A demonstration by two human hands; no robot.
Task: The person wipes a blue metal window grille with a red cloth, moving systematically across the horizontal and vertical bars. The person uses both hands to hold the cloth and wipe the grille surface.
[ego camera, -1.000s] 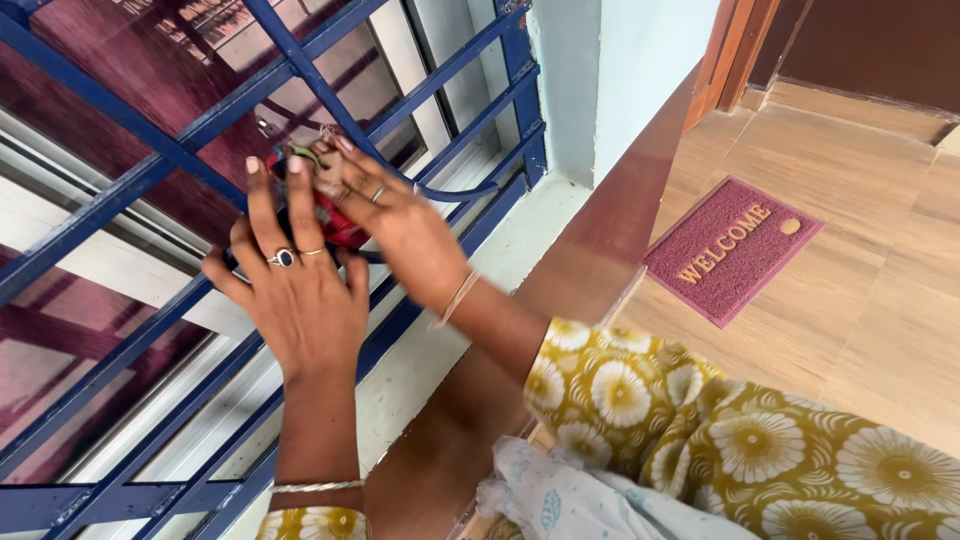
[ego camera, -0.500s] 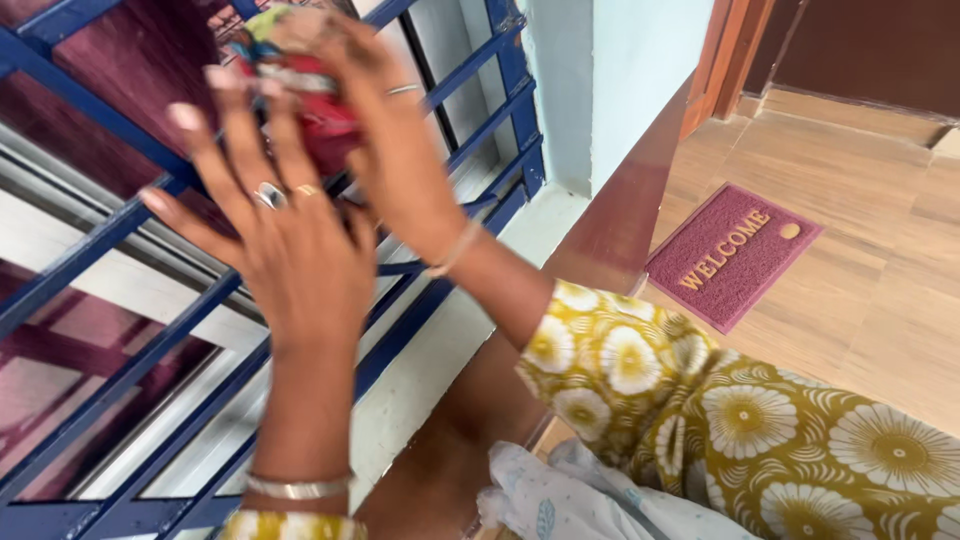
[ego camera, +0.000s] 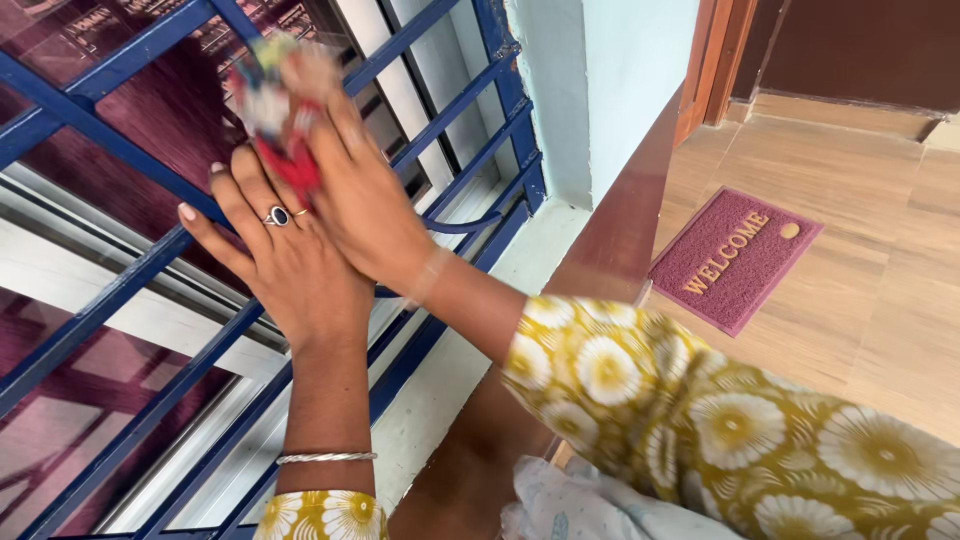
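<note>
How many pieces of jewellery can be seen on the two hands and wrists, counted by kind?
Dark-stone ring on the left hand: 1
Thin gold ring: 1
Silver bangle: 1
Pale bangle at the right hand: 1
Total: 4

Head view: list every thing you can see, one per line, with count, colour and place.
window grille: one, blue metal bars, left half of view
cloth bundle: one, red with pale and green patches, blurred, against the grille at top
window sill: one, white, below the grille
ledge: one, reddish-brown, right of the sill
doormat: one, maroon with yellow lettering, on the tan floor at right
pale cloth: one, whitish, bottom centre
bangle: one, silver, left wrist
left hand: flat against the grille, under the bundle
right hand: gripping the bundle
</note>
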